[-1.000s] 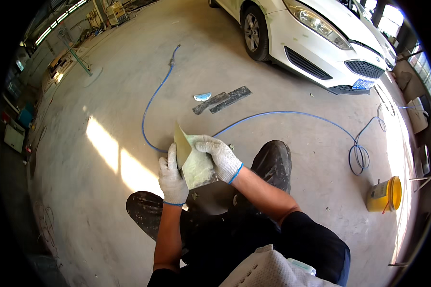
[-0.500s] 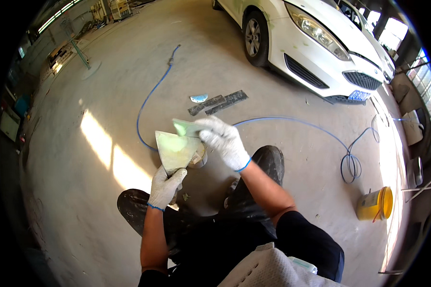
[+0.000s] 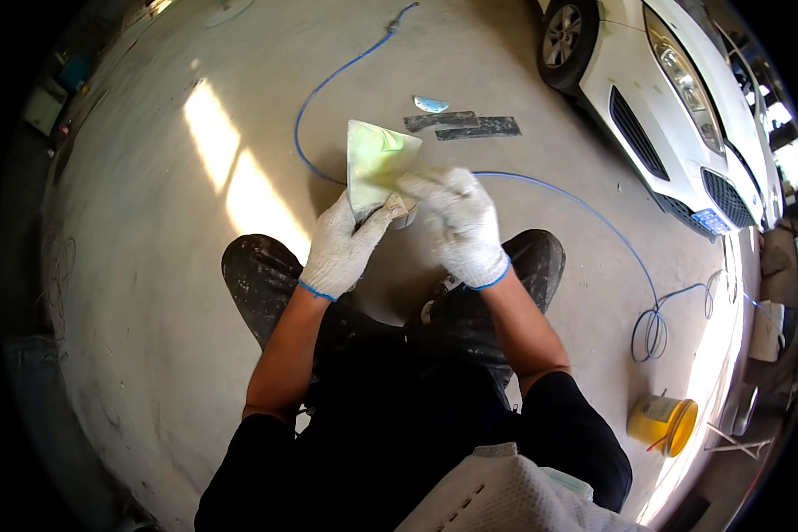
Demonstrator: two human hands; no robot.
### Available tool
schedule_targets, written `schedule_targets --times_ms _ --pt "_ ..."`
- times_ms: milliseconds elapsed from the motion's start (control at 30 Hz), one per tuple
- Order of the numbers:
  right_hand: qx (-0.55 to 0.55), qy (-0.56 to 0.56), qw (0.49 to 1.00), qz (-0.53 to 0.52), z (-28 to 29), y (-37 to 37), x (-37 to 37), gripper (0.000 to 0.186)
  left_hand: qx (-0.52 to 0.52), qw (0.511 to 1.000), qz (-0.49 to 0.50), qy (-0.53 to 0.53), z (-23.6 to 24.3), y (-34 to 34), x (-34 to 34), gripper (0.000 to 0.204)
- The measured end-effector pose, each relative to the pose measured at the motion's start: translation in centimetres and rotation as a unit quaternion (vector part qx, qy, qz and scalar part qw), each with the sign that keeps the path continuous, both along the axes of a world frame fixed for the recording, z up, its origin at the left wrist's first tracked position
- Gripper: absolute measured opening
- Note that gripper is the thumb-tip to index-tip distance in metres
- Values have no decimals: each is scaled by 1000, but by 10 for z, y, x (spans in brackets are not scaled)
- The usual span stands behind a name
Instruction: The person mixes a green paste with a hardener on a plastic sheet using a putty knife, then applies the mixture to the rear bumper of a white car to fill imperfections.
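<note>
My left hand [image 3: 341,248], in a white knitted glove with blue cuff, is closed round the handle end of a flat putty knife [image 3: 358,197]. Its wide blade stands up and carries a smear of pale green filler [image 3: 379,152]. My gloved right hand [image 3: 459,222] is beside it, blurred, with fingers curled at the blade's right edge. The second scraper that it grips is barely made out here, mostly hidden by the fingers. Below and behind both hands, part of a round can [image 3: 406,216] shows between my knees.
A blue air hose [image 3: 550,188] runs across the concrete floor and coils at right. Ahead lie two dark sanding boards [image 3: 479,129] and a light-blue curved piece [image 3: 430,105]. A white car [image 3: 607,62] stands far right; a yellow bucket [image 3: 661,424] is near right.
The view has shifted, so the car sits farther right. My right hand has turned and come down beside the left blade; its scraper, plain before, is now mostly hidden. The left blade is more upright.
</note>
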State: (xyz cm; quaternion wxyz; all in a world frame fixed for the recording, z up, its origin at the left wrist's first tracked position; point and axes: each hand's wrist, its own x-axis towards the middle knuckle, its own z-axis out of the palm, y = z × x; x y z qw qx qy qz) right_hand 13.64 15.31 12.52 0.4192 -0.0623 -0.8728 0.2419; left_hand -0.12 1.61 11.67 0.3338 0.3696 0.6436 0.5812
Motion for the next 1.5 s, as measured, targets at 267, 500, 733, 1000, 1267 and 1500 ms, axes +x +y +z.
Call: schedule_targets --times_ms 267,500,733,1000,1267,1500 --pt "-4 27 999 -45 11 -4 -8 39 41 999 12 5 -6 -3 1 36" --pt "13 17 1000 -18 13 4 -10 38 52 997 7 54 -10 -1 0 34" --pt "-28 -26 998 -41 13 31 -24 36 0 1000 -23 -5 -1 -6 2 32" --pt "72 -8 996 -49 4 -16 -18 39 -30 998 18 46 2 -2 -6 28" --pt "17 2 999 -45 11 -6 -11 34 -9 999 -7 47 -4 -1 -1 29" --pt "-41 20 998 -42 10 4 -7 30 3 1000 -14 14 -1 6 12 26"
